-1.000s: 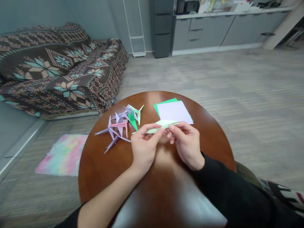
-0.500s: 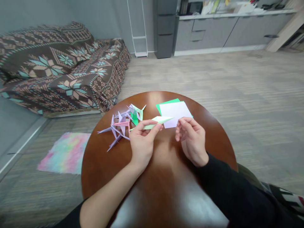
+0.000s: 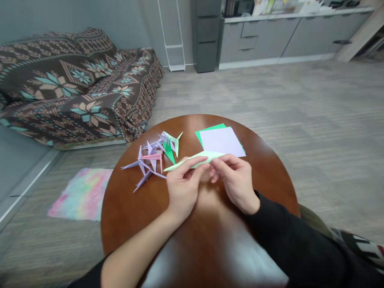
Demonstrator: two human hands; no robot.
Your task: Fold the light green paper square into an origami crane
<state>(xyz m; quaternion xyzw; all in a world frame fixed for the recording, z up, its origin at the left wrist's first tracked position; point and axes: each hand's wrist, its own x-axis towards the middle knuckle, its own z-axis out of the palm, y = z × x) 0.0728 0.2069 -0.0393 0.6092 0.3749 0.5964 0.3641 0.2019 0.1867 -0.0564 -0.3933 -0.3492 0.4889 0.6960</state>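
Between my two hands is a pale green folded paper (image 3: 207,156), long and narrow with pointed ends, held above the table. My left hand (image 3: 184,180) pinches its left and middle part between thumb and fingers. At its right end, my right hand (image 3: 235,176) closes thumb and fingers on the paper's edge. Beyond my left hand lie several folded paper cranes: purple ones (image 3: 153,154), a pink one (image 3: 152,157), a dark green one (image 3: 168,151) and a pale green one (image 3: 176,142). Past my right hand, a lilac paper sheet (image 3: 222,141) rests on green paper (image 3: 198,137).
A round brown wooden table (image 3: 126,224) stands in front of me. Behind it at left is a sofa (image 3: 90,92) under a patterned cover, with a fluffy pastel rug (image 3: 81,196) nearer. Grey cabinets (image 3: 270,40) line the far wall.
My right hand has moved left and taken hold of the right end of the pale green paper. The paper now shows a broader face, spanning both hands.
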